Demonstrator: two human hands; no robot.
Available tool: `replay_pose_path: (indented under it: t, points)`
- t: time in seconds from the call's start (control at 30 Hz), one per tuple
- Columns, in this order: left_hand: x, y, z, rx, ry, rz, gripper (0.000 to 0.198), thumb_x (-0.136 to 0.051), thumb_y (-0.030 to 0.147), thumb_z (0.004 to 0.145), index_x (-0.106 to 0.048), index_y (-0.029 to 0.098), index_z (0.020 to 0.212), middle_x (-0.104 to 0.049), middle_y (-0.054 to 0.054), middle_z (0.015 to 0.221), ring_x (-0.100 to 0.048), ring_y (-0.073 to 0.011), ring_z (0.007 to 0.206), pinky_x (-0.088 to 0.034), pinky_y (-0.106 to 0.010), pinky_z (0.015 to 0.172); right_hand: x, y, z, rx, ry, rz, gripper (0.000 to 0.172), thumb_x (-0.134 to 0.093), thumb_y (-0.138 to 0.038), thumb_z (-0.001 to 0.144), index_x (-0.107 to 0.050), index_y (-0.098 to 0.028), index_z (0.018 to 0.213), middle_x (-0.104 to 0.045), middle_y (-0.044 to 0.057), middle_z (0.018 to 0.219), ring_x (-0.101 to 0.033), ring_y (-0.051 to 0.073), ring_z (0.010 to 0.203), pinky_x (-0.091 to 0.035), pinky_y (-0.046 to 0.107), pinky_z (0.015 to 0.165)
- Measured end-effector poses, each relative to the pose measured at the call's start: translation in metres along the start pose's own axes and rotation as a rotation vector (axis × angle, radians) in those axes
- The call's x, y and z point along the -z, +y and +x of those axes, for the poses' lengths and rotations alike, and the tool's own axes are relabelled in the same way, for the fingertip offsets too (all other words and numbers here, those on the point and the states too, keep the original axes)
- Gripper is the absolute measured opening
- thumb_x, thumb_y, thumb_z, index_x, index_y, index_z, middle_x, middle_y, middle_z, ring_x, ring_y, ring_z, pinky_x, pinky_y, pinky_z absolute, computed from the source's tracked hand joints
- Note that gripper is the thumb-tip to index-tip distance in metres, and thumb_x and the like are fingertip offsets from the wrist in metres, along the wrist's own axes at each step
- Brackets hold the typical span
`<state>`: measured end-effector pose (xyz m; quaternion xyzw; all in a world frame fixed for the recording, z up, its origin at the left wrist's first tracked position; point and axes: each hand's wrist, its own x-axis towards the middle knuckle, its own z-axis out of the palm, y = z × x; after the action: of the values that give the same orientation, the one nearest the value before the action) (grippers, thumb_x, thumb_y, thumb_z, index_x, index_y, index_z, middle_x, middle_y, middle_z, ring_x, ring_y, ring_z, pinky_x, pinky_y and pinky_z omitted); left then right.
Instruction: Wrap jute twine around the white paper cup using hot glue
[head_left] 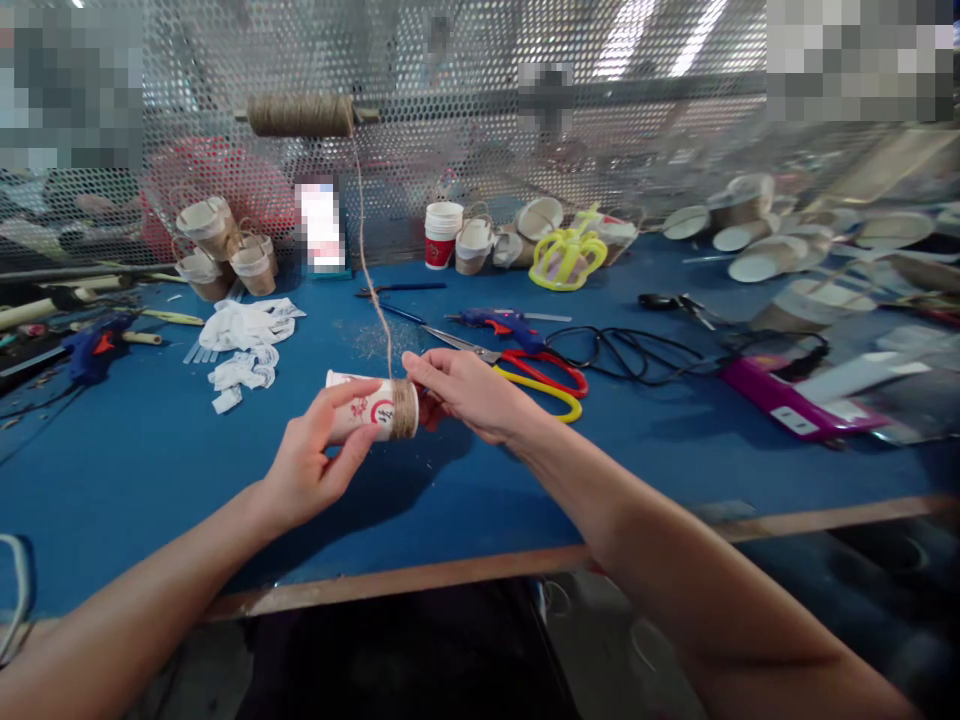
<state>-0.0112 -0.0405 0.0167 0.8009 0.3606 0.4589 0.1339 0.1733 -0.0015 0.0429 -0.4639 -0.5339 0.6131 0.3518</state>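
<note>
A white paper cup with red print lies on its side above the table, held by my left hand with fingers over the top and thumb below. Several turns of brown twine are wound round its right end. My right hand is closed at that same end, its fingertips against the cup and partly hidden. From the wrapped band, a strand of twine runs up to a twine spool on a rod. Scissors with red and yellow handles lie just beyond my right hand.
A blue glue gun with a black cable lies behind the scissors. White cloth scraps are at left. Twine-wrapped cups, a yellow crown-shaped piece and a lit phone stand along the mesh. A purple power strip is at right.
</note>
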Motion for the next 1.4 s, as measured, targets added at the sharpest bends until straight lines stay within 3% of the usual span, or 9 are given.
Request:
replay_pose_path:
  t: [0.13, 0.3, 0.4, 0.57, 0.73, 0.93, 1.03, 1.17, 1.4]
  points:
    - [-0.001, -0.001, -0.001, -0.147, -0.009, 0.106, 0.033, -0.052, 0.012, 0.083, -0.049, 0.016, 0.115, -0.064, -0.009, 0.105, -0.064, -0.0171, 0.09, -0.051, -0.025, 0.078, -0.001, -0.002, -0.001, 0.004, -0.063, 0.174, 0.017, -0.053, -0.025, 0.084, -0.049, -0.016, 0.071, -0.057, -0.003, 0.058, -0.056, 0.007, 0.051, -0.048, 0.022, 0.052]
    - [-0.002, -0.004, 0.001, -0.157, -0.08, 0.088, 0.036, -0.053, 0.011, 0.082, -0.048, 0.017, 0.117, -0.065, -0.009, 0.105, -0.064, -0.0174, 0.091, -0.051, -0.025, 0.079, -0.001, -0.003, 0.0, 0.042, 0.019, 0.236, 0.008, -0.058, -0.012, 0.076, -0.051, -0.016, 0.077, -0.056, -0.004, 0.059, -0.052, 0.005, 0.049, -0.044, 0.019, 0.049]
    - [-0.002, -0.005, 0.003, -0.012, -0.102, -0.033, 0.04, -0.058, 0.017, 0.08, -0.047, 0.018, 0.118, -0.062, -0.009, 0.107, -0.062, -0.0169, 0.088, -0.05, -0.026, 0.077, -0.002, -0.002, 0.001, 0.08, 0.056, 0.208, 0.01, -0.059, -0.013, 0.074, -0.05, -0.016, 0.077, -0.053, -0.006, 0.056, -0.049, 0.004, 0.046, -0.042, 0.018, 0.047]
    - [-0.003, -0.005, 0.009, 0.357, -0.058, -0.348, 0.044, -0.064, 0.027, 0.076, -0.05, 0.017, 0.117, -0.062, -0.006, 0.092, -0.057, -0.011, 0.066, -0.047, -0.019, 0.056, -0.007, 0.005, 0.0, 0.227, 0.081, 0.003, 0.012, -0.061, -0.016, 0.072, -0.051, -0.016, 0.078, -0.054, -0.005, 0.063, -0.05, 0.005, 0.05, -0.044, 0.02, 0.05]
    - [-0.006, -0.008, 0.012, 0.517, -0.032, -0.48, 0.04, -0.067, 0.027, 0.072, -0.055, 0.015, 0.109, -0.062, -0.002, 0.077, -0.055, -0.0105, 0.061, -0.046, -0.02, 0.055, -0.007, 0.006, -0.002, 0.258, 0.01, -0.179, 0.01, -0.058, -0.021, 0.076, -0.053, -0.016, 0.083, -0.054, -0.004, 0.064, -0.052, 0.006, 0.052, -0.044, 0.021, 0.051]
    - [-0.007, -0.005, 0.011, 0.497, -0.071, -0.482, 0.037, -0.065, 0.024, 0.073, -0.057, 0.014, 0.107, -0.063, -0.003, 0.078, -0.054, -0.0104, 0.061, -0.046, -0.02, 0.054, 0.008, -0.004, 0.012, 0.239, 0.129, -0.267, 0.02, -0.052, -0.033, 0.083, -0.056, -0.015, 0.073, -0.053, -0.002, 0.058, -0.045, 0.005, 0.044, -0.036, 0.018, 0.04]
    - [-0.007, -0.001, 0.01, 0.465, -0.101, -0.472, 0.035, -0.064, 0.024, 0.074, -0.058, 0.015, 0.107, -0.063, -0.004, 0.079, -0.054, -0.0097, 0.06, -0.045, -0.019, 0.054, 0.012, -0.02, 0.03, 0.223, 0.107, -0.29, 0.026, -0.052, -0.035, 0.084, -0.056, -0.015, 0.069, -0.055, 0.0, 0.059, -0.042, 0.004, 0.041, -0.033, 0.018, 0.036]
    - [-0.006, 0.004, 0.009, 0.446, -0.141, -0.463, 0.034, -0.063, 0.022, 0.073, -0.057, 0.015, 0.106, -0.063, -0.003, 0.079, -0.054, -0.0091, 0.059, -0.044, -0.018, 0.053, 0.014, -0.051, 0.059, 0.183, 0.072, -0.201, 0.028, -0.049, -0.036, 0.087, -0.054, -0.014, 0.071, -0.062, 0.007, 0.083, -0.04, 0.002, 0.041, -0.027, 0.018, 0.031]
    - [-0.005, 0.007, 0.006, 0.384, -0.226, -0.39, 0.033, -0.06, 0.021, 0.074, -0.056, 0.016, 0.107, -0.063, -0.004, 0.086, -0.054, -0.0099, 0.06, -0.044, -0.02, 0.055, 0.011, -0.081, 0.093, 0.252, 0.028, -0.121, 0.02, -0.045, -0.025, 0.09, -0.052, -0.014, 0.074, -0.061, 0.005, 0.078, -0.035, 0.0, 0.038, -0.024, 0.017, 0.031]
